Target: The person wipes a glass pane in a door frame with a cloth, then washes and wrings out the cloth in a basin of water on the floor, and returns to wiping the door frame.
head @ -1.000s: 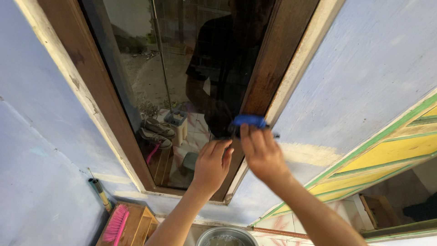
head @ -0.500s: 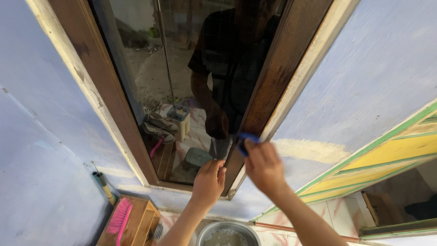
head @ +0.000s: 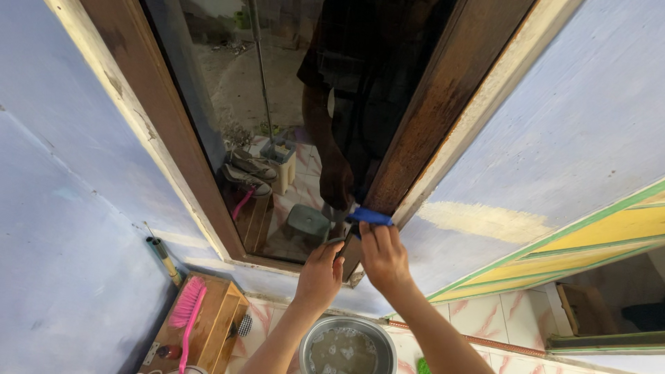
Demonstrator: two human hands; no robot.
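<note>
The person's right hand (head: 383, 257) gripped a small blue plastic-handled tool (head: 369, 217), apparently a window wiper or scraper, fingers clenched around the handle's lower part. Its blue head sat pressed against the dark glass pane (head: 291, 104) at the lower right corner, just beside the dark brown wooden window frame (head: 436, 111). The left hand (head: 319, 273) rested against the frame's bottom edge, fingers curled; whether it grasped anything could not be told.

Judged from appearance, the tool was light and rigid, best held by the handle, possibly slippery when wet. The glass would be fragile and would tolerate only even pressure.

The tool's working edge was hidden behind the fingers. The round metal basin of soapy water (head: 344, 350) was cut off at the lower edge. Reflections obscured the pane's condition.
</note>
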